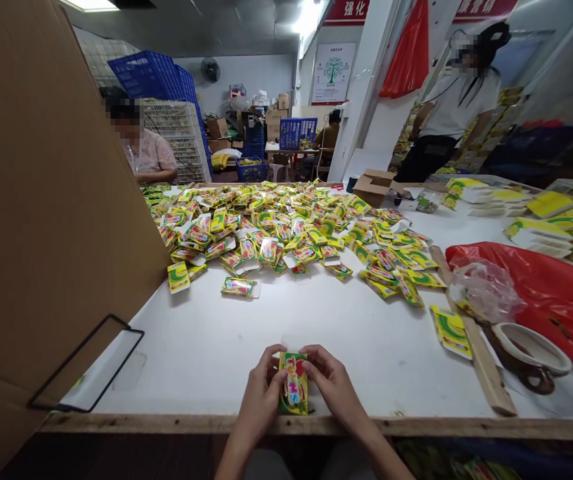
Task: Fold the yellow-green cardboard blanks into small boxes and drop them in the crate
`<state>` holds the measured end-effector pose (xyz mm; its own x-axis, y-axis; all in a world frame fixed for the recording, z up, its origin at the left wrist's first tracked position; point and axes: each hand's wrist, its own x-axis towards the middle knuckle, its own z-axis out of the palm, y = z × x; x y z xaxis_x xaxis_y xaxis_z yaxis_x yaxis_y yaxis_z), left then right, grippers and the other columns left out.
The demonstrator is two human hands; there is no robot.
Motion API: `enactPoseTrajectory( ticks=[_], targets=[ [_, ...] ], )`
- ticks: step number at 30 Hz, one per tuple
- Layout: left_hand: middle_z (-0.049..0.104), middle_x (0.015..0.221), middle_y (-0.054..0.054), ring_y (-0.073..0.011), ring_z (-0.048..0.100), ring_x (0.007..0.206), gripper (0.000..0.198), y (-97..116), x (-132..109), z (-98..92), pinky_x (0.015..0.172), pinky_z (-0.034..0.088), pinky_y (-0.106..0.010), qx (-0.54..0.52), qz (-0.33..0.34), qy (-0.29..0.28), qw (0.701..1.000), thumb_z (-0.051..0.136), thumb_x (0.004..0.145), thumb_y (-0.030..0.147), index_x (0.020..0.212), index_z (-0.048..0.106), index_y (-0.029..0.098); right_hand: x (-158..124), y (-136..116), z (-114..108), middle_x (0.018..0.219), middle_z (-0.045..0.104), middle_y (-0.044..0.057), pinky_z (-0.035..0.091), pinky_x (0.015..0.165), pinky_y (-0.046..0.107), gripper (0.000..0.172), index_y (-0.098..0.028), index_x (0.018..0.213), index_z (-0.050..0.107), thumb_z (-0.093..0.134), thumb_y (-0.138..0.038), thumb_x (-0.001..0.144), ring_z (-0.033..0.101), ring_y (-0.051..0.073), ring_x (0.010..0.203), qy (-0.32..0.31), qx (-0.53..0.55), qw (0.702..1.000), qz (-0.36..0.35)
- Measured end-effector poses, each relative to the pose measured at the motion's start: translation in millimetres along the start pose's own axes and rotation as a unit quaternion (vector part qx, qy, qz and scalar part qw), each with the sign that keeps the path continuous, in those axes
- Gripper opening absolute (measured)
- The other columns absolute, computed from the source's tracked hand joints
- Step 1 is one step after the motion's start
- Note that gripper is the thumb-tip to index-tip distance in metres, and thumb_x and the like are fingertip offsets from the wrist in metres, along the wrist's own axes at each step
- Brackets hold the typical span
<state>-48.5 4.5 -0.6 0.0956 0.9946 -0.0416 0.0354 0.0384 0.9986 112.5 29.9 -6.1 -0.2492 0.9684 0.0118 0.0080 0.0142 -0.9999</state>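
- Left hand (pixel 262 390) and right hand (pixel 331 381) both grip one yellow-green snack packet (pixel 293 385), fingers closed on its left and right sides.
- The packet stands upright on the white tabletop (pixel 216 340), just inside the table's wooden front edge (pixel 166 423).
- Open tabletop extends from the hands to a large heap of like packets (pixel 291 230) across the middle of the table; one stray packet (pixel 237 287) lies apart on the near side of the heap.
- Left side: a tall cardboard sheet (pixel 41 200) walls off the table.
- Right side: a wooden strip (pixel 471 330) runs diagonally toward the front edge, with a tape roll (pixel 534 347) and a red plastic bag (pixel 541 287) beyond it.
- Two persons work at the far end.
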Motion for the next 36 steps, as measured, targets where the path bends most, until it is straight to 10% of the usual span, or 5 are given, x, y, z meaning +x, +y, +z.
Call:
enactPoseTrajectory(
  ticks=[10, 17, 36],
  targets=[
    [0.063, 0.086, -0.004, -0.0153, 0.061, 0.072, 0.025, 3.5, -0.6, 2.7, 0.065, 0.048, -0.025, 0.006, -0.007, 0.010, 1.000, 0.049, 0.084, 0.026, 0.108, 0.050, 0.020, 4.0, -0.6, 4.0, 0.086, 0.066, 0.006, 0.048, 0.077, 0.032, 0.023, -0.017, 0.086, 0.064, 0.056, -0.038, 0.084, 0.061, 0.022, 0.084, 0.047, -0.067, 0.996, -0.025],
    [0.057, 0.115, -0.008, -0.0192, 0.056, 0.107, 0.029, -4.0, -4.0, 4.2, 0.093, 0.044, -0.034, 0.001, 0.056, 0.093, 0.994, 0.051, 0.082, 0.018, 0.110, 0.047, 0.021, 4.9, 3.9, 15.4, 0.098, 0.065, 0.008, 0.050, 0.078, 0.031, 0.029, -0.020, 0.107, 0.057, 0.057, -0.036, 0.083, 0.062, 0.021, 0.090, 0.090, -0.030, 0.995, -0.039],
    [0.060, 0.086, -0.004, -0.0163, 0.057, 0.077, 0.015, 9.1, 8.2, 12.7, 0.072, 0.046, -0.028, 0.089, 0.060, 0.158, 0.982, 0.052, 0.085, 0.031, 0.088, 0.058, 0.017, 4.8, -15.1, 22.8, 0.080, 0.064, 0.004, 0.046, 0.069, 0.028, 0.021, -0.017, 0.087, 0.061, 0.056, -0.037, 0.085, 0.057, 0.018, 0.074, 0.078, -0.083, 0.993, -0.040]
  ],
)
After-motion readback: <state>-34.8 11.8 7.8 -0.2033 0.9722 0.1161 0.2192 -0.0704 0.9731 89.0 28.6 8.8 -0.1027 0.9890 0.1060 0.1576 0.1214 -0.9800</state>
